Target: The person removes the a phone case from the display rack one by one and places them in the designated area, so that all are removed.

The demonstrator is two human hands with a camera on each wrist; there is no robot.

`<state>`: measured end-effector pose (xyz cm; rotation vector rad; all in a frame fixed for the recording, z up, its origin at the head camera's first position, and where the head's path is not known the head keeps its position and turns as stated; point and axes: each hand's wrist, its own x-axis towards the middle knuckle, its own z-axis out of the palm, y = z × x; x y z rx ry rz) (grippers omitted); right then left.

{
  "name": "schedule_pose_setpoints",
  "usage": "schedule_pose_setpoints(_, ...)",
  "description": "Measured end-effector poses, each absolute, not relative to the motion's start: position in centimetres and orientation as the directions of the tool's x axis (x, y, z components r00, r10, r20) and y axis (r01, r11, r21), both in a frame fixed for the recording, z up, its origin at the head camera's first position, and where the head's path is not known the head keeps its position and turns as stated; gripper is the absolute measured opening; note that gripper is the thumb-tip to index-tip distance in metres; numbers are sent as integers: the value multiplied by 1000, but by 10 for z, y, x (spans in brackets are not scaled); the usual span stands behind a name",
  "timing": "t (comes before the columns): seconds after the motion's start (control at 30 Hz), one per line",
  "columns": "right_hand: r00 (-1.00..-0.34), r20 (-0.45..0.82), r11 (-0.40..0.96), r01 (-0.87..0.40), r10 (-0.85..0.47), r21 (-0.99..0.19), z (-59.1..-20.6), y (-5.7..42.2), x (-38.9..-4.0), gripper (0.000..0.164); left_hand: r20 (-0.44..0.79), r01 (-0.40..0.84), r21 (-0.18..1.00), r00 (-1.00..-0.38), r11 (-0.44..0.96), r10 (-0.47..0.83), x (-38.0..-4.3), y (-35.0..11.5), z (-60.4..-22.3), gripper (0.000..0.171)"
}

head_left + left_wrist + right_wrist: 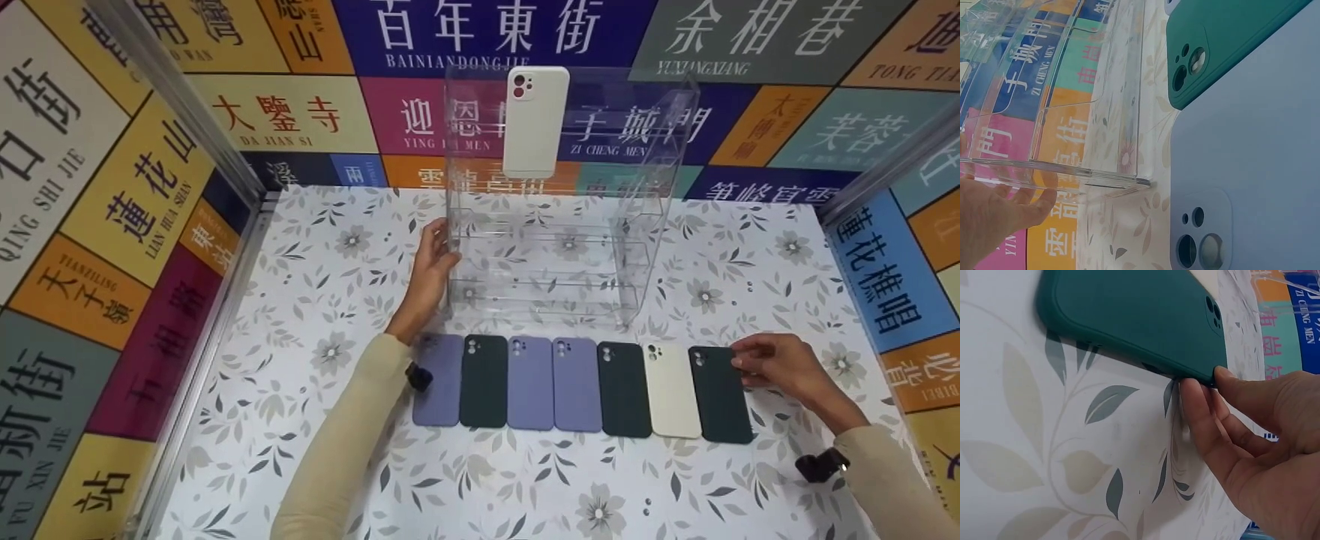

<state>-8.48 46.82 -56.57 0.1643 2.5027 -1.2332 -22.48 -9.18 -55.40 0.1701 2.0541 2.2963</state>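
Note:
A clear acrylic display rack point(540, 311) with stepped tiers stands on the table, a white phone case point(534, 127) upright in its top tier. My left hand point(433, 262) grips the rack's left side edge; in the left wrist view its fingers show through the clear panel. In front of the rack lies a row of phone cases in purple, dark green and cream. My right hand point(780, 367) pinches the upper right edge of the dark green phone case point(721, 397) at the row's right end, thumb on top, as the right wrist view shows.
Beside that green case lies a cream phone case point(673, 394). A purple phone case point(437, 390) at the row's left end lies partly under my left forearm. The tablecloth point(315, 420) has a leaf and flower print. Panels with large characters point(292, 112) wall in the back and sides.

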Motion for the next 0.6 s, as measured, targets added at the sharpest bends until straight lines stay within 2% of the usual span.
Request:
schedule_pose_setpoints(0.1,-947,-319,663,215,-38,-717,-562,464,-85,35,44,31,993,-992,-114,118,-225,-92,-553,61)
schedule_pose_setpoints(0.3,-986,-164,732,86,-35,-676,-549,460,-87,30,45,33,995,-990,-94,131,-224,-93,-554,61)
schedule_pose_setpoints(0.6,-998,-55,665,59,28,-745,-527,442,-93,34,48,33,993,-990,-113,131,-225,-93,-554,63)
